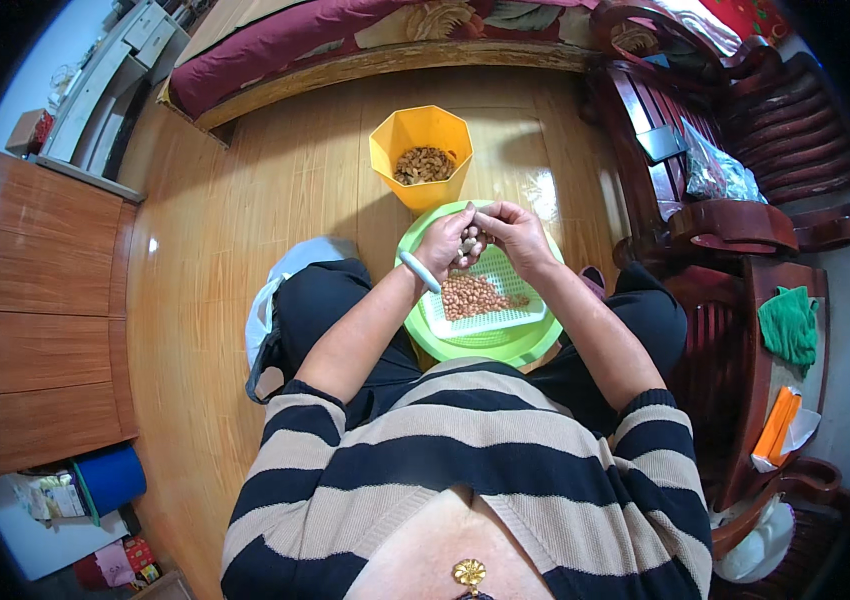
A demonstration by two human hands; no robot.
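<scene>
Several pale peanuts in their shells [468, 244] lie in the curled palm of my left hand [437, 242], which wears a pale bangle [420, 272] at its wrist. The thumb and fingers of my right hand [518, 236] are pinched together against the left fingertips; whatever is between them is too small to make out. Below both hands sits a white perforated basket [495, 322] with reddish-tan shelled peanuts [475, 297] spread in it. It rests inside a larger light-green basin [535, 347] between my knees. Just beyond stands a yellow bin [450, 190] with brown peanut shells [425, 164] at its bottom.
A whitish plastic bag [261, 318] is beside my left leg. Dark wooden seating [645, 140] runs along the right, with a phone-like device [661, 144] and a green cloth [789, 327] on it. A bed [395, 60] spans the far side; wooden cabinets [40, 310] line the left.
</scene>
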